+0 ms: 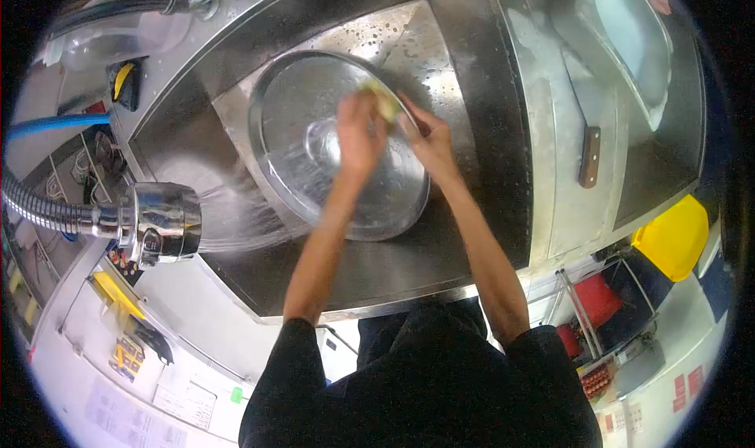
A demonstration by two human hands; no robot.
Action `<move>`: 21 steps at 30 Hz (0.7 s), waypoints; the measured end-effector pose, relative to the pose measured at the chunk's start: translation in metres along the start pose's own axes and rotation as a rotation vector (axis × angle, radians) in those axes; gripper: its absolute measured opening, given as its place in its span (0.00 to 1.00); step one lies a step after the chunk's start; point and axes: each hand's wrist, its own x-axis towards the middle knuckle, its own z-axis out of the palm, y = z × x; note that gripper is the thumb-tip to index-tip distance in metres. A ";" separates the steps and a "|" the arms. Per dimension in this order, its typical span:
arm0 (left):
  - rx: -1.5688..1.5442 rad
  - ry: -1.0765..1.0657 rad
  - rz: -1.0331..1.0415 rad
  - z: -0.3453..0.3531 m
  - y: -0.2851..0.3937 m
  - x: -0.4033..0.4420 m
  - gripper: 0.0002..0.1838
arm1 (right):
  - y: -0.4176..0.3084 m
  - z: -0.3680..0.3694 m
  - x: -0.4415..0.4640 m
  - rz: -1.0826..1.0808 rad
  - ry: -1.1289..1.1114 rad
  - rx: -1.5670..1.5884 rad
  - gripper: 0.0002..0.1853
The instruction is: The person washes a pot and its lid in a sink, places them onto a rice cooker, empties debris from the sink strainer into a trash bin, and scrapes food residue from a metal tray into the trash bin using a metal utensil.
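A large round steel tray (299, 94) lies tilted in the metal sink (480, 228), its inner face wet and shining. My left hand (359, 133) is closed on a yellow-green sponge (383, 102), which it presses to the tray near the far right rim; motion blurs both. My right hand (432, 145) grips the tray's right rim, with its thumb on the near side and some fingers hidden behind the edge. From the left, a chrome spray faucet (165, 224) sends fanned streams of water onto the tray.
On the steel counter right of the sink lies a knife (590, 157) with a wooden handle. Beyond it stands a pale rectangular container (633, 39). A yellow lidlike piece (672, 235) is at the far right. A clear plastic container (126, 39) sits at upper left.
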 end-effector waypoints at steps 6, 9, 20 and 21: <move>0.114 0.133 -0.316 -0.058 -0.120 0.010 0.15 | -0.022 -0.004 -0.014 -0.142 0.107 -0.054 0.19; 0.162 0.098 -0.457 -0.051 -0.123 -0.092 0.17 | -0.010 -0.006 -0.012 -0.097 0.147 -0.001 0.19; 0.237 0.360 -0.419 -0.009 -0.046 -0.075 0.20 | -0.016 0.016 -0.053 -0.064 0.264 -0.009 0.21; 0.243 0.377 -0.423 -0.008 -0.036 -0.079 0.20 | -0.016 0.019 -0.053 -0.049 0.277 -0.034 0.20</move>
